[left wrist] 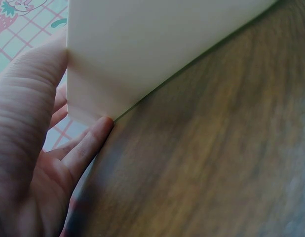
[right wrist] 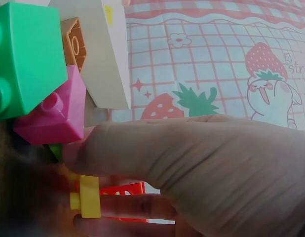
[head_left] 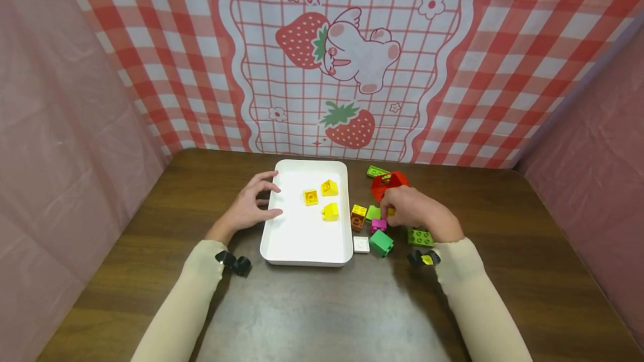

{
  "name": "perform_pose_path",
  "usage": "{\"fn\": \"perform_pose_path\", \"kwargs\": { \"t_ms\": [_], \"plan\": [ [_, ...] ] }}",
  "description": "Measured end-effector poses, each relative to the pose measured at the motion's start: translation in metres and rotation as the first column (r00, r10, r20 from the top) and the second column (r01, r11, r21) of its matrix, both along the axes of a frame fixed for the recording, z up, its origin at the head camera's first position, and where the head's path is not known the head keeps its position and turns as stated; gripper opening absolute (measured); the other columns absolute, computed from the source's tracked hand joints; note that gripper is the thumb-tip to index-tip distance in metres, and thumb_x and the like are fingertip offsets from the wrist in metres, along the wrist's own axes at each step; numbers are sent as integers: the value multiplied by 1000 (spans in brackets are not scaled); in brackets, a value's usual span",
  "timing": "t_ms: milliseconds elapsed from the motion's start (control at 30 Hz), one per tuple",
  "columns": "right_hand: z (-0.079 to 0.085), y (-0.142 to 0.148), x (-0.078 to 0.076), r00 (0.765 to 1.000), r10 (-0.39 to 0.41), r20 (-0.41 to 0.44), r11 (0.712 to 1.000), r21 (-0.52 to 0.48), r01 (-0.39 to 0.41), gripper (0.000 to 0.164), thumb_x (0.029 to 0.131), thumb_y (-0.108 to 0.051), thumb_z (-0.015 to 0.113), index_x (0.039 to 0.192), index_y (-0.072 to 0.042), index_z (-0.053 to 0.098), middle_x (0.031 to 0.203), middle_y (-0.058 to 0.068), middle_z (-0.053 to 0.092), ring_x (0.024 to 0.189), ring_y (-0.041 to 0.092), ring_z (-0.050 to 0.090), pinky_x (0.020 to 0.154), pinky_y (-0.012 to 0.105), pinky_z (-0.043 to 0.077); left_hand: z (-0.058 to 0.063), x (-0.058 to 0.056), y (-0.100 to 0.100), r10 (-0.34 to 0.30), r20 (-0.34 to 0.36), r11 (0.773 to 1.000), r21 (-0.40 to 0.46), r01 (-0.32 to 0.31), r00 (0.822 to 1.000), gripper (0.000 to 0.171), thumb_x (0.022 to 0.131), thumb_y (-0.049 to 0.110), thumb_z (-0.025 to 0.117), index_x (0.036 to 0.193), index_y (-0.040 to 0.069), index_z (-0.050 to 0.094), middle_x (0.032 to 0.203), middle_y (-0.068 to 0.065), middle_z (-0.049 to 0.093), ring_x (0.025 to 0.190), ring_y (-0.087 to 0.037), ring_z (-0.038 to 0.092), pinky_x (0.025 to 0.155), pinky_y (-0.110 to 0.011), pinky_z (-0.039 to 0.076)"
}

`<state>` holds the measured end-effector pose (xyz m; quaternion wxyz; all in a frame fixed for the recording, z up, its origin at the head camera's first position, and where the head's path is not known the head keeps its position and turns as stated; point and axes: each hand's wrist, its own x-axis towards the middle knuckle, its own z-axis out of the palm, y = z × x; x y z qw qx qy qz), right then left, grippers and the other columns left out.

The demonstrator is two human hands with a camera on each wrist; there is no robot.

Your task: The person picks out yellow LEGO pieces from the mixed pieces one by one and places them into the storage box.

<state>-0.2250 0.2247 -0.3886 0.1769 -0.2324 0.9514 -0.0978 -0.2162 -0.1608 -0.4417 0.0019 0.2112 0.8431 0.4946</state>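
Observation:
My left hand (head_left: 250,204) rests at the left side of a white tray (head_left: 306,260), fingers spread and loosely bent. Its thumb and some fingertips reach over the rim, while another fingertip touches the wall's lower corner in the left wrist view. Inside the tray lie three yellow bricks (head_left: 329,212). Right of the tray, my right hand (head_left: 410,208) pinches a small yellow brick (right wrist: 90,196) between thumb and fingers, low over the loose bricks. Close to the thumb is a magenta brick (right wrist: 61,111), beside a green brick (right wrist: 36,54). A red openwork piece (head_left: 386,183) stands just beyond this hand.
Around the right hand lie a yellow brick on an orange one (head_left: 358,217), a white flat piece (head_left: 361,244), a lime brick (head_left: 373,214) and a green studded plate (head_left: 420,237). Another lime plate (head_left: 377,171) is farther back. A strawberry-print cloth (head_left: 322,71) hangs behind the wooden table (head_left: 533,250).

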Motion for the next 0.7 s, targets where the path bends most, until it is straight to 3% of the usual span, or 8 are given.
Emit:
{"fn": "perform_pose_path", "kwargs": {
  "t_ms": [233,500,700],
  "plan": [
    [5,-1,1,998,18,-58,1000,-11,-19,7,81,-18,80,83,-22,75,93,2,69,82,21,59,73,36,61,0,0,0,-2,-8,1000,-3,2,1000,43,80,3,81,115,-9,60,159,-21,31,133,-41,45,99,-61,53],
    [10,-2,3,990,14,-143,1000,-17,-17,12,80,-20,83,91,-19,78,103,5,69,92,23,60,85,45,63,0,0,0,2,-3,1000,-2,-2,1000,43,80,3,81,115,-9,60,159,-20,31,133,-40,45,100,-61,52],
    [12,-3,4,980,0,-199,999,-33,-6,13,80,-19,81,93,-16,79,104,6,70,93,24,61,86,47,62,1,1,1,1,-5,1000,-4,-1,1000,43,80,3,81,115,-9,60,159,-21,31,133,-41,44,100,-62,52]
  ]
}}
